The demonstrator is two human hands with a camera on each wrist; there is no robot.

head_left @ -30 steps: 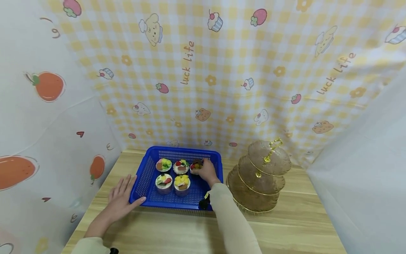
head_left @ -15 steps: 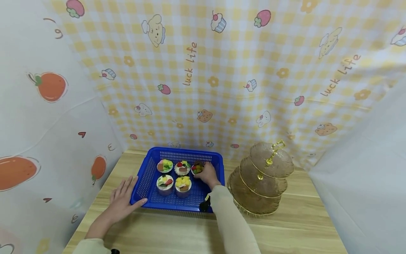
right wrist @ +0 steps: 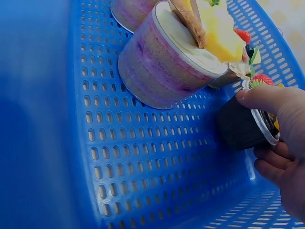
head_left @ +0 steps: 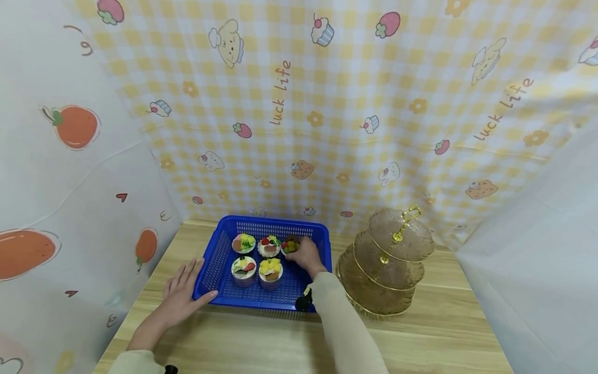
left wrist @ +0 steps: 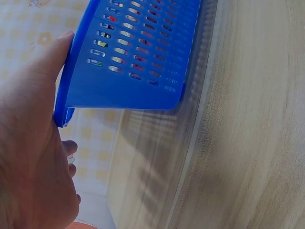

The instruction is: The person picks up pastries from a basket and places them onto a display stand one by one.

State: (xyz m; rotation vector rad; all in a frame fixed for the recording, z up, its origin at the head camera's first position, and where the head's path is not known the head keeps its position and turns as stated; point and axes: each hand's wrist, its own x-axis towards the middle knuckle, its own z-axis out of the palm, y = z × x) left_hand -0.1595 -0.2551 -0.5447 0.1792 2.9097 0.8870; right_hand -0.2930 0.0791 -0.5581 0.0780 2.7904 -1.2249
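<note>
A blue perforated plastic basket (head_left: 254, 302) stands on the wooden table with several toy cupcakes in it. At its left front corner rests my left hand (head_left: 179, 288), fingers fairly straight along the outside and thumb over the rim (left wrist: 71, 76). My right hand (head_left: 308, 258) reaches into the basket and grips the fruit-topped cupcake (head_left: 289, 245) in the back row, at the right. That cupcake's black cup (right wrist: 240, 126) leans between the thumb and the curled fingers in the right wrist view. Beside it in the row is a cream-topped cupcake (head_left: 269, 247) with red fruit.
Two purple-layered cake cups (head_left: 244, 272) stand in the basket's front row, one topped with yellow fruit (head_left: 271, 267). Another cupcake (head_left: 243, 243) sits at the back left. Right of the basket stands a three-tier stand (head_left: 380, 265) with gold rims. A checked cloth (head_left: 341, 145) hangs behind.
The right hand's fingers have shifted slightly lower on the right side of the black cupcake, showing more of its topping. The left hand stays at the basket corner. The head view has moved a little.
</note>
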